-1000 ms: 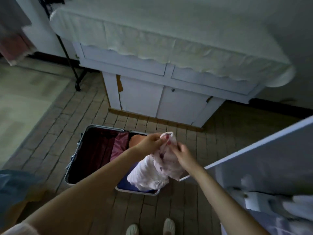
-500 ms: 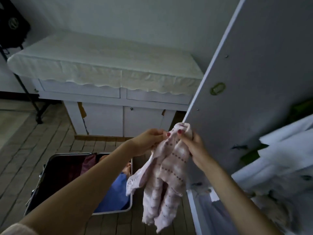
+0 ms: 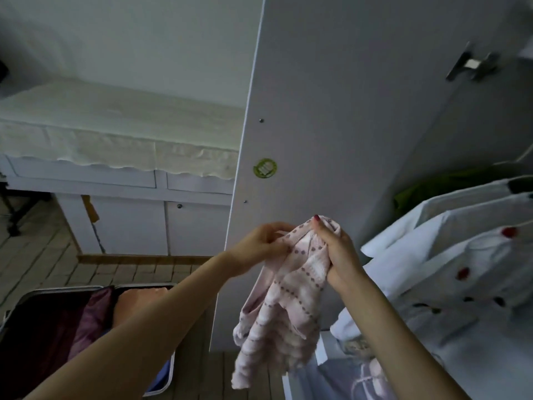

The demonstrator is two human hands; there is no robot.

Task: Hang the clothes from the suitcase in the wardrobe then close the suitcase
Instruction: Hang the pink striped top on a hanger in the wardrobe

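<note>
hands first: my left hand (image 3: 261,243) pinches the top edge of the pale pink knitted garment with rows of mauve dots (image 3: 284,307), and my right hand (image 3: 336,249) grips its bunched upper part, fingers curled round it. it hangs in front of the open white wardrobe door (image 3: 331,116), beside white garments with red buttons (image 3: 461,255). open dark suitcase (image 3: 43,336) lies lower left on the tiled floor (image 3: 34,255).
</note>
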